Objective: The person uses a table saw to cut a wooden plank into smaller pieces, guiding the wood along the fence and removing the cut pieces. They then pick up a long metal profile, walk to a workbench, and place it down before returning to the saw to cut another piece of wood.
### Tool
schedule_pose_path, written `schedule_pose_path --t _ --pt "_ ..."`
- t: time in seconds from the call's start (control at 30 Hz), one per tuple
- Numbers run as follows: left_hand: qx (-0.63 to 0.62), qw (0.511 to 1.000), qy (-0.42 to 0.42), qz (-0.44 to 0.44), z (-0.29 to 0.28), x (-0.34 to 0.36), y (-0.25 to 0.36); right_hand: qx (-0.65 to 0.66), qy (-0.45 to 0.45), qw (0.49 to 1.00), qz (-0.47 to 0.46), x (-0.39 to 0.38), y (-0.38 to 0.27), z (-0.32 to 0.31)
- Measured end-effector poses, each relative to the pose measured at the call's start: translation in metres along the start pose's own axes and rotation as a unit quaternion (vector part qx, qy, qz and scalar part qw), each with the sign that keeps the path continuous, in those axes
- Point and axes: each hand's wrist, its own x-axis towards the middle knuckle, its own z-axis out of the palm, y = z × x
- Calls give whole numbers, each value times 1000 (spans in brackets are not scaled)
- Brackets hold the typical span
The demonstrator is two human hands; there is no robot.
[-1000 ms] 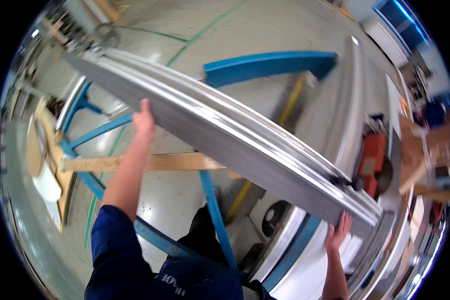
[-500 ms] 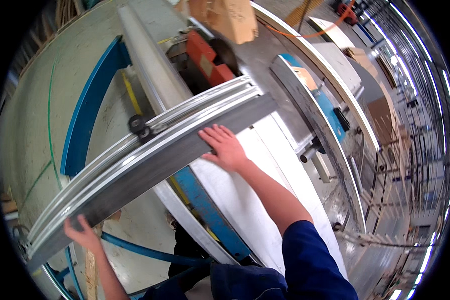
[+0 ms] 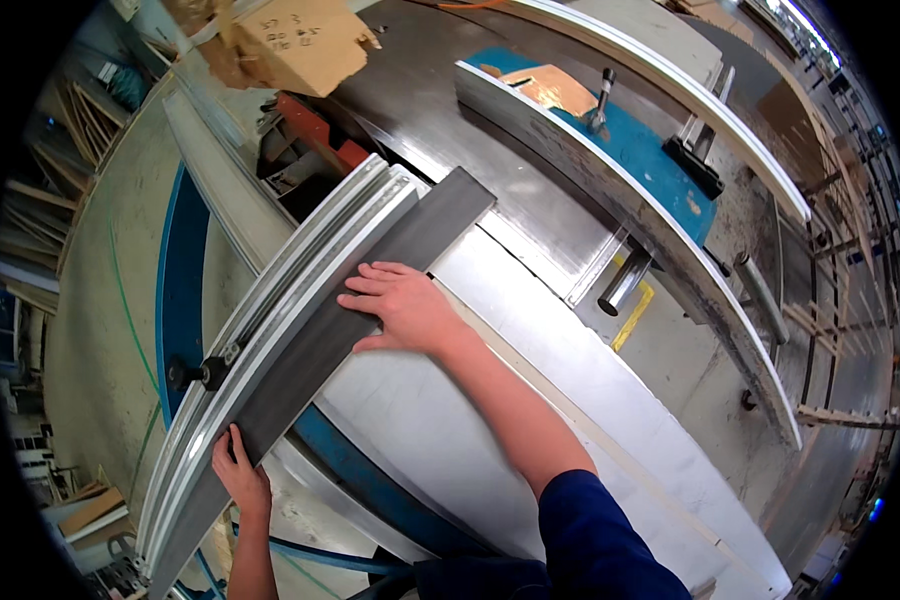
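Note:
A long dark grey board [image 3: 315,330] lies along a silver aluminium fence [image 3: 300,265], its right end sticking out past the end of the fence. My right hand [image 3: 402,308] rests flat on the board, fingers spread and pointing left toward the fence. Lower down, at the board's near edge, my left hand [image 3: 242,480] touches the top face with stretched fingers; its thumb is not clearly seen. A black knobbed stop [image 3: 202,373] sits on the fence beyond my left hand. Under the board and my right forearm spreads a pale metal sliding table [image 3: 560,370].
A red guard part [image 3: 315,135] stands behind the fence end, near a torn cardboard piece [image 3: 295,45]. To the right, a grey rip fence [image 3: 610,180] with a blue base [image 3: 660,170] crosses the steel saw top [image 3: 420,75]. A blue curved-looking beam [image 3: 180,290] is at left.
The view has turned and come closer, with the board and fence now steeper in it. My left hand has shifted along the board toward my right hand, which stays flat on the board.

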Motion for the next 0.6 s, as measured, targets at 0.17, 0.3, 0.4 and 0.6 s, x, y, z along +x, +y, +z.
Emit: schedule_pose_path --t 0.17,0.3,0.4,0.6 --pt "60 996 54 45 23 0 -3 6 7 1000 -4 -1 7 -2" --pt "46 995 69 49 25 0 -3 7 32 999 -3 -5 8 7" --pt "48 997 55 35 25 -11 -12 15 22 1000 -11 -3 1 16" --pt "66 996 52 36 29 -17 -27 16 9 999 -31 0 -2 23"
